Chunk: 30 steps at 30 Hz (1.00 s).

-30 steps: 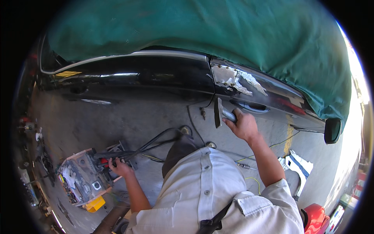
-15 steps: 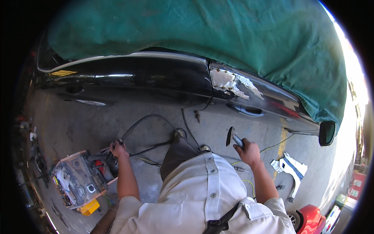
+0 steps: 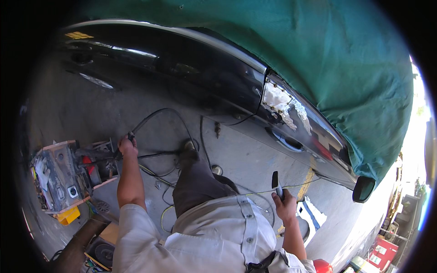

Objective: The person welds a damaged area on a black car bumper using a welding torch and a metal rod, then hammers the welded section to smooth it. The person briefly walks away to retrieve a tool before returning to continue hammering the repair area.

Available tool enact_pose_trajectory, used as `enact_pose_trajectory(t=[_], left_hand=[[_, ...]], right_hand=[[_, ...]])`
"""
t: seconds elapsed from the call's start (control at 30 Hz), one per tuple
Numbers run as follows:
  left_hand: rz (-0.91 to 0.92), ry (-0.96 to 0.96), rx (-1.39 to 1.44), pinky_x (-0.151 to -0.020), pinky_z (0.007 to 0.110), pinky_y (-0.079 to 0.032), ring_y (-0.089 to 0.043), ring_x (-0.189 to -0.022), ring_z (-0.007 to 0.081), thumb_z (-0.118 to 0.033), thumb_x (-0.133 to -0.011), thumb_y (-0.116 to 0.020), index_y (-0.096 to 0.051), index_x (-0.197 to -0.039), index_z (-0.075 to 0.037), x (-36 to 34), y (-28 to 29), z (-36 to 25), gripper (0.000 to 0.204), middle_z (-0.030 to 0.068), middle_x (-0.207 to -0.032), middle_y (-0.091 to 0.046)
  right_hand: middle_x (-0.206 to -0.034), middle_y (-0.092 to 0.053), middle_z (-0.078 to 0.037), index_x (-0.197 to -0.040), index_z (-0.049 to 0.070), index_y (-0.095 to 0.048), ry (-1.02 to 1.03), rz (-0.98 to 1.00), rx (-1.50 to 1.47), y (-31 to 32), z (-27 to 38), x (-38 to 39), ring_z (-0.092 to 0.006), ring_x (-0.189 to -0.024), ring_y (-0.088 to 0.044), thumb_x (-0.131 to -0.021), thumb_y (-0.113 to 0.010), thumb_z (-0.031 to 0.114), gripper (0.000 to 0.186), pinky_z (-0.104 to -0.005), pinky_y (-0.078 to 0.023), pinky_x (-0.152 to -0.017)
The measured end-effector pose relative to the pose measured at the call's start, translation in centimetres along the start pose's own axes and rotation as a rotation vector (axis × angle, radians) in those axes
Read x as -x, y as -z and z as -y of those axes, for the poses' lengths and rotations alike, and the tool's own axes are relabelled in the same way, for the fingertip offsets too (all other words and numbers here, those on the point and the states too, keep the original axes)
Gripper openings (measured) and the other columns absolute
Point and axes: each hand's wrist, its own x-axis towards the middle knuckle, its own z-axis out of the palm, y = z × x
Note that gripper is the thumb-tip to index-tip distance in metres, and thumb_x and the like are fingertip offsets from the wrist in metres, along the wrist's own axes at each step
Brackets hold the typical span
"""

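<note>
- Your right hand (image 3: 286, 207) is gripping a flat-headed tool (image 3: 278, 186), the fingers curling around its handle.
- The dark head is pointing away from you, just beyond this grip.
- Your left hand (image 3: 128, 145) is holding a black cable (image 3: 131, 136) between bent fingers.
- A silvery patch (image 3: 276, 97) is showing on the black car (image 3: 205, 77), beyond the right grip, well apart.
</note>
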Motion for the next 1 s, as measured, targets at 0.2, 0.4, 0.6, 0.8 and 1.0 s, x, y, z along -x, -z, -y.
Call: enact_pose_trajectory(t=[0.2, 0.4, 0.6, 0.8, 1.0], left_hand=[[0.101, 0.109, 0.008, -0.065, 0.03, -0.054, -0.066, -0.085, 0.0182, -0.014, -0.094, -0.069, -0.063, -0.121, -0.02, -3.0, 1.9, 3.2, 0.029, 0.0045, -0.107, -0.07], [0.056, 0.16, 0.039, -0.057, 0.026, -0.051, -0.063, -0.072, 0.0145, -0.017, -0.092, -0.071, -0.068, -0.105, -0.013, -4.5, 1.8, 3.9, 0.014, 0.0033, -0.095, -0.071], [-0.073, 0.003, -0.065, -0.051, 0.028, -0.046, -0.062, -0.068, 0.0173, -0.018, -0.092, -0.072, -0.065, -0.112, -0.011, -2.4, 3.1, 3.8, 0.022, 0.0059, -0.096, -0.072], [-0.167, -0.237, 0.067, -0.055, 0.03, -0.05, -0.068, -0.076, 0.0205, -0.008, -0.09, -0.075, -0.06, -0.106, -0.008, 1.5, 6.2, 5.0, 0.022, 0.0111, -0.096, -0.07], [-0.251, -0.232, 0.025, -0.053, 0.03, -0.046, -0.07, -0.08, 0.0199, -0.01, -0.092, -0.073, -0.057, -0.109, -0.012, 6.5, 10.9, 6.5, 0.024, 0.01, -0.099, -0.071]], right_hand=[[-0.065, -0.057, -0.015, -0.096, -0.002, -0.058, -0.018, -0.07, 0.014, 0.8, 1.2, 0.6, -0.0238, -0.056, -0.048, -0.088, -0.078, 0.019, 0.03, -0.0396, -0.042, -0.055], [-0.065, -0.056, -0.006, -0.095, 0.0, -0.058, -0.188, 0.337, -0.239, 4.0, 5.3, 1.1, -0.0161, -0.059, -0.054, -0.092, -0.074, 0.018, 0.025, -0.0362, -0.044, -0.056], [-0.068, -0.058, -0.018, -0.101, 0.001, -0.059, 0.237, 0.093, 0.097, 7.9, 9.5, 1.4, -0.0377, -0.06, -0.06, -0.094, -0.074, 0.029, 0.032, -0.0406, -0.047, -0.057], [-0.068, -0.062, -0.018, -0.099, 0.003, -0.062, 0.547, 0.113, 0.259, 12.0, 10.9, -3.8, -0.0422, -0.063, -0.063, -0.094, -0.074, 0.04, 0.039, -0.044, -0.05, -0.058], [-0.068, -0.063, -0.018, -0.1, 0.005, -0.063, 0.925, -0.018, 0.361, 13.9, 13.7, -10.5, -0.0427, -0.064, -0.064, -0.094, -0.072, 0.044, 0.041, -0.0474, -0.051, -0.059]])
